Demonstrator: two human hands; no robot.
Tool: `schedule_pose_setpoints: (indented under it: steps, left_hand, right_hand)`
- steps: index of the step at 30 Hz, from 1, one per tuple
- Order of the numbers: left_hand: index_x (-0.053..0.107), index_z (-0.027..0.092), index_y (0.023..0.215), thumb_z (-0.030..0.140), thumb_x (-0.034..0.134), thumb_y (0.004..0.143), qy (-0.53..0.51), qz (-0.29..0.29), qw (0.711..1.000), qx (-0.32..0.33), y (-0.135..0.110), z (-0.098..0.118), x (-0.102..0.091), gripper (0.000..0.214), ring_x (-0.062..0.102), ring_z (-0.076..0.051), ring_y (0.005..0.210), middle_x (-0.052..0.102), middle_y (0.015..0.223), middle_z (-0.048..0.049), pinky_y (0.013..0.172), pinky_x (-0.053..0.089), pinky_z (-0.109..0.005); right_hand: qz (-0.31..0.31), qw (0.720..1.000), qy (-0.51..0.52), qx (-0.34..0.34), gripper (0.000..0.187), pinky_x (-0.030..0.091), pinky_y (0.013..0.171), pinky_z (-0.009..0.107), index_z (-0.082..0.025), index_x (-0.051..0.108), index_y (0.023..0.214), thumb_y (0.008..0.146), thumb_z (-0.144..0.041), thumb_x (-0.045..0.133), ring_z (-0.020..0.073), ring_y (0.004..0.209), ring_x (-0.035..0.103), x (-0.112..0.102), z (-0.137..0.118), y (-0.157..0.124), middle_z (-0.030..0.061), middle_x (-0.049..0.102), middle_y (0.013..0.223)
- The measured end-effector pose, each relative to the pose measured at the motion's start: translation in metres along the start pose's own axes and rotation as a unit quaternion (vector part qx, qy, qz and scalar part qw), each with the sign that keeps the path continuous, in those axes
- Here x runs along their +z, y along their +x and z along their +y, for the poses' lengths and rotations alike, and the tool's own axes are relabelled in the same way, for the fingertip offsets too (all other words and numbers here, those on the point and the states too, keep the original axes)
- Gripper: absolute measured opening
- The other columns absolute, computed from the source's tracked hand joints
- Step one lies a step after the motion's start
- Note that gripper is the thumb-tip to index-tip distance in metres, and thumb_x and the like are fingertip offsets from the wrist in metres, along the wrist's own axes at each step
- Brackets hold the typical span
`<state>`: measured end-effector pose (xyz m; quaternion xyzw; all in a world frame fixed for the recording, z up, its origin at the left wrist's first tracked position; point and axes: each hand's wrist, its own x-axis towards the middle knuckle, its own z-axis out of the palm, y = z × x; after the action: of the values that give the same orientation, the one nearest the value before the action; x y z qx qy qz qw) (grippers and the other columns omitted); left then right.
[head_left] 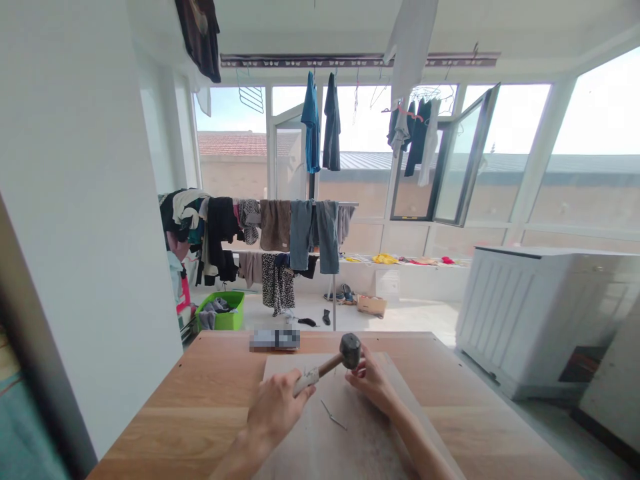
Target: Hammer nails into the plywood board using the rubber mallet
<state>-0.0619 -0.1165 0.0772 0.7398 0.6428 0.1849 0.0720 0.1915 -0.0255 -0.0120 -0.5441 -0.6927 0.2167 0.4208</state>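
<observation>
My left hand [277, 403] is wrapped round the pale-wrapped handle of a hammer [331, 365], whose dark, blocky head is raised to the right. Just behind and beside that head is my right hand [371, 381], its fingers curled together low over the board. Whatever they pinch is thin and partly hidden by the hammer head, so I cannot make it out. Under both hands lies a pale wooden board [360, 437]. Thin metal nails [333, 416] rest on it between my forearms.
The board lies on a wooden table [165, 407]. A small blurred box [275, 340] sits near its far edge. Beyond stand a drying rack with clothes [306, 233] and a green basket [221, 311]. A white cabinet [520, 313] is at right, a wall [85, 200] at left.
</observation>
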Motion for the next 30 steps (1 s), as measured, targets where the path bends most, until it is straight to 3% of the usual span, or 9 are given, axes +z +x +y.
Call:
schedule_pose_setpoints:
  steps: [3, 10, 12, 16, 18, 21, 24, 26, 30]
  left_hand:
    - [0.07, 0.027, 0.09, 0.051, 0.053, 0.09, 0.009, -0.011, 1.0, 0.001, 0.002, -0.002, 0.006, 0.03, 0.073, -0.025, 0.085, 0.077, 0.087, -0.0066, 0.068, 0.044, -0.027]
    - [0.069, 0.028, 0.091, 0.05, 0.053, 0.092, 0.004, 0.002, 1.0, -0.006, -0.001, -0.003, 0.014, 0.028, 0.073, -0.026, 0.085, 0.077, 0.085, -0.0058, 0.066, 0.042, -0.027]
    - [0.069, 0.029, 0.091, 0.049, 0.054, 0.092, -0.02, 0.014, 1.0, -0.018, -0.005, -0.006, 0.015, 0.025, 0.073, -0.024, 0.083, 0.076, 0.083, -0.0038, 0.065, 0.04, -0.025]
    - [0.067, 0.03, 0.097, 0.044, 0.049, 0.096, -0.102, 0.051, 0.993, -0.039, -0.013, -0.017, 0.02, 0.023, 0.072, -0.02, 0.081, 0.075, 0.08, -0.0009, 0.063, 0.038, -0.022]
    - [0.067, 0.029, 0.096, 0.045, 0.048, 0.096, -0.137, 0.061, 0.988, -0.047, -0.016, -0.021, 0.023, 0.025, 0.071, -0.019, 0.08, 0.075, 0.08, -0.0005, 0.064, 0.039, -0.022]
    - [0.069, 0.028, 0.095, 0.047, 0.049, 0.095, -0.175, 0.061, 0.98, -0.066, -0.016, -0.024, 0.026, 0.027, 0.07, -0.019, 0.079, 0.075, 0.079, -0.0006, 0.064, 0.039, -0.022]
    - [0.07, 0.027, 0.094, 0.047, 0.052, 0.093, -0.203, 0.063, 0.975, -0.068, -0.015, -0.026, 0.027, 0.027, 0.069, -0.018, 0.076, 0.075, 0.078, -0.0005, 0.063, 0.039, -0.022]
    - [0.07, 0.027, 0.092, 0.047, 0.052, 0.093, -0.216, 0.07, 0.972, -0.062, -0.014, -0.027, 0.027, 0.027, 0.069, -0.017, 0.074, 0.074, 0.076, 0.0001, 0.064, 0.039, -0.021]
    - [0.07, 0.026, 0.091, 0.047, 0.052, 0.093, -0.221, 0.076, 0.97, -0.06, -0.014, -0.028, 0.028, 0.027, 0.069, -0.016, 0.073, 0.074, 0.075, 0.0004, 0.063, 0.039, -0.021]
  right_hand:
    - [-0.018, 0.999, 0.049, 0.002, 0.069, 0.055, 0.065, 0.03, -0.024, 0.045, 0.136, 0.068, -0.024, 0.06, 0.0198, 0.074, 0.067, -0.003, -0.004, 0.0, 0.0083, 0.067, 0.108]
    - [-0.026, 0.999, 0.019, 0.006, 0.073, 0.054, 0.065, 0.028, -0.026, 0.038, 0.14, 0.07, -0.028, 0.06, 0.0187, 0.072, 0.067, -0.003, -0.008, -0.003, 0.0063, 0.067, 0.105]
    - [-0.001, 1.0, 0.002, 0.003, 0.069, 0.054, 0.066, 0.029, -0.025, 0.041, 0.135, 0.069, -0.028, 0.061, 0.0183, 0.071, 0.066, -0.003, -0.006, -0.002, 0.0051, 0.065, 0.101]
    - [0.137, 0.989, -0.06, -0.022, 0.042, 0.051, 0.072, 0.036, -0.02, 0.051, 0.108, 0.072, -0.038, 0.062, 0.0215, 0.076, 0.06, -0.008, -0.012, 0.0, 0.004, 0.059, 0.088]
    - [0.149, 0.985, -0.078, -0.046, 0.028, 0.048, 0.07, 0.034, -0.021, 0.05, 0.097, 0.079, -0.041, 0.058, 0.0205, 0.073, 0.057, -0.009, -0.025, -0.003, 0.0026, 0.057, 0.08]
    - [0.001, 0.991, -0.093, -0.1, 0.014, 0.043, 0.067, 0.029, -0.022, 0.051, 0.088, 0.081, -0.033, 0.057, 0.0164, 0.067, 0.053, -0.002, -0.05, -0.015, -0.0001, 0.057, 0.075]
    - [-0.148, 0.973, -0.123, -0.131, 0.014, 0.041, 0.069, 0.026, -0.022, 0.055, 0.081, 0.071, -0.025, 0.064, 0.0159, 0.073, 0.054, 0.01, -0.067, -0.028, -0.0001, 0.061, 0.079]
    - [-0.184, 0.967, -0.125, -0.122, 0.017, 0.041, 0.069, 0.025, -0.021, 0.058, 0.083, 0.067, -0.02, 0.064, 0.0159, 0.075, 0.055, 0.015, -0.073, -0.032, -0.0001, 0.062, 0.079]
    - [-0.196, 0.968, -0.117, -0.106, 0.024, 0.041, 0.071, 0.024, -0.02, 0.062, 0.085, 0.064, -0.01, 0.056, 0.0155, 0.076, 0.057, 0.012, -0.075, -0.032, 0.0006, 0.067, 0.08]
